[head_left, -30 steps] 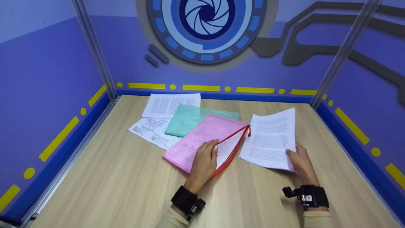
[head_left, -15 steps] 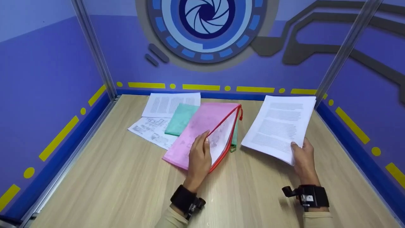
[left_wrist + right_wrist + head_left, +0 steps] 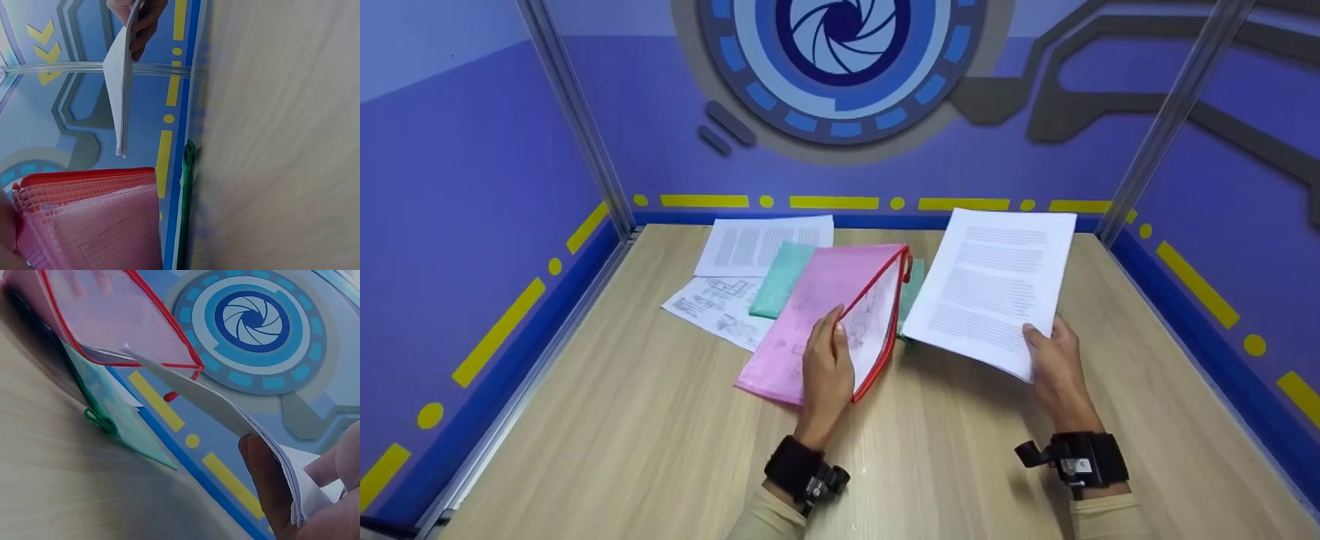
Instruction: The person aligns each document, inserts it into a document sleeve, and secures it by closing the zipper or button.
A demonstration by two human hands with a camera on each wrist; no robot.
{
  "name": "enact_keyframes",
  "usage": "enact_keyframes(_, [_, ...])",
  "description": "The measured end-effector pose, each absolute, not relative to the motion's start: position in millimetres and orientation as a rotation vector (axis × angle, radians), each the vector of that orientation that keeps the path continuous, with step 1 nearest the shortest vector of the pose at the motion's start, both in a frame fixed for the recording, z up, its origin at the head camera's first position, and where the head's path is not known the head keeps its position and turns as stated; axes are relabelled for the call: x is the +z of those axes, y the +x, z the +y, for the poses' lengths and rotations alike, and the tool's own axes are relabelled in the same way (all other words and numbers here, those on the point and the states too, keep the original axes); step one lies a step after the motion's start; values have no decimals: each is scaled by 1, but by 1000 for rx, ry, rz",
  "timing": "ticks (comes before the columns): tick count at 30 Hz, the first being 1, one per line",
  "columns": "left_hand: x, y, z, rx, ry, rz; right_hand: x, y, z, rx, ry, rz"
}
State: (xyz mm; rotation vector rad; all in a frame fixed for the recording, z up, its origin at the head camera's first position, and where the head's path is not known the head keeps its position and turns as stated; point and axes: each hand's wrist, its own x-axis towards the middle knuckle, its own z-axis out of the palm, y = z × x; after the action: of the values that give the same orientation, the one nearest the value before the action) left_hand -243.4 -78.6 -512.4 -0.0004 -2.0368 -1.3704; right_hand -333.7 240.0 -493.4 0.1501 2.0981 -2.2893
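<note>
Above worktop point(image 3: 585, 435), toward right edge, right hand point(image 3: 1057, 367) pinches white printed paper stack point(image 3: 990, 285); left hand point(image 3: 828, 371) pinches red-zippered pink mesh pouch point(image 3: 825, 292).

In front of you stands a light wood-grain table point(image 3: 607, 427), closed in by a purple-blue back wall point(image 3: 637, 112), a left wall point(image 3: 450, 195) and a right wall point(image 3: 1252, 255). Metal posts point(image 3: 575, 112) mark your corners. Ahead, you face a round blue emblem point(image 3: 840, 97); yellow dashes and dots point(image 3: 832, 202) run low along the walls.
</note>
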Motion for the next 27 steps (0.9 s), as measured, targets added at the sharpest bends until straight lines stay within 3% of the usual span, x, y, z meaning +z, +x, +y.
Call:
enact_keyframes(18, [-510,-243,-91,-1364,53,-2004,-502,-321,185,-2328,-134,1937])
enact_keyframes(27, [-513,-249,-80,-1331,6,-1975,-504,-314,193,-2245,-422,1934])
